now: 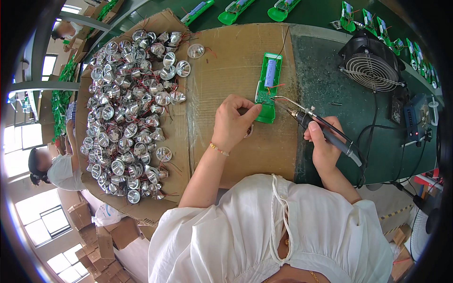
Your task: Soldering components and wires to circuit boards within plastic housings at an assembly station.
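Observation:
My left hand (233, 118) is closed with thumb and fingertips at the lower left of a green plastic housing (268, 113). A silver reflector cup (248, 131) shows partly beneath that hand; the fingers hide most of it. Inside the housing lie a blue-violet cylindrical battery (270, 73), a small green circuit board (264, 97) and thin red wires. My right hand (324, 146) is wrapped round a black soldering iron (325, 134) with a thin solder-feed tube along it. The iron's tip points at the board from the right; whether it touches, I cannot tell.
A heap of silver reflector cups (125, 113) with red wires fills cardboard at left. A black fan (370, 66) and a blue soldering station (415, 120) stand at right, with cables trailing. More green housings (236, 12) line the far edge. A co-worker (56, 167) is at far left.

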`<action>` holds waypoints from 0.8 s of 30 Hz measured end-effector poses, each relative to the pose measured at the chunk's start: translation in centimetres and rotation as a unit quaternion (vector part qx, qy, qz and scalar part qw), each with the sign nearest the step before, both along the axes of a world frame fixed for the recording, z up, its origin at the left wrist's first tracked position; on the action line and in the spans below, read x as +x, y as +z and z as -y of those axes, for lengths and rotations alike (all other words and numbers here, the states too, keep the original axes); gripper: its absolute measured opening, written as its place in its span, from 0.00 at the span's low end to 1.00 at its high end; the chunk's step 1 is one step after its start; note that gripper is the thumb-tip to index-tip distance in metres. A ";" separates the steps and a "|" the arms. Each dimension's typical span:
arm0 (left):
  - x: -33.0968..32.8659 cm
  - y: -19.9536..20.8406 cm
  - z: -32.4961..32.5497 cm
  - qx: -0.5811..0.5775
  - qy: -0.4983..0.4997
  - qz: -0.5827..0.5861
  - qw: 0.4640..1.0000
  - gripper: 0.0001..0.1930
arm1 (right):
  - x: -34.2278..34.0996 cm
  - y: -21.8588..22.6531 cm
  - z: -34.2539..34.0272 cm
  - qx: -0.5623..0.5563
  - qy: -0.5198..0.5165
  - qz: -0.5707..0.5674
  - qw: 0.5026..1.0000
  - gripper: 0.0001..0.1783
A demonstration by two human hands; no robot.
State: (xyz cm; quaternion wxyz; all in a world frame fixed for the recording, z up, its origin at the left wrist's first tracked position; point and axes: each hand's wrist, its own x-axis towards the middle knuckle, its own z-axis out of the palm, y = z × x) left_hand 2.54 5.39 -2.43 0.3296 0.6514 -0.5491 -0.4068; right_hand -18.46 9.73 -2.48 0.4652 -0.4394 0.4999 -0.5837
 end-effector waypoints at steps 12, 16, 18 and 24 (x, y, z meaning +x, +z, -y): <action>-0.6 0.2 0.5 0.004 0.022 0.032 0.999 0.09 | 0.8 -1.0 0.6 -0.015 0.014 -0.029 0.999 0.09; -0.4 0.1 0.6 0.002 0.006 0.040 0.999 0.09 | 0.9 -1.2 0.7 -0.012 0.011 -0.020 1.000 0.09; -0.4 0.3 0.6 0.009 0.012 0.034 0.999 0.09 | 1.0 -1.3 0.8 -0.015 0.014 -0.014 1.000 0.09; -0.5 0.3 0.5 0.019 0.026 0.038 0.999 0.10 | 0.8 -1.3 0.8 -0.002 0.035 -0.040 0.999 0.09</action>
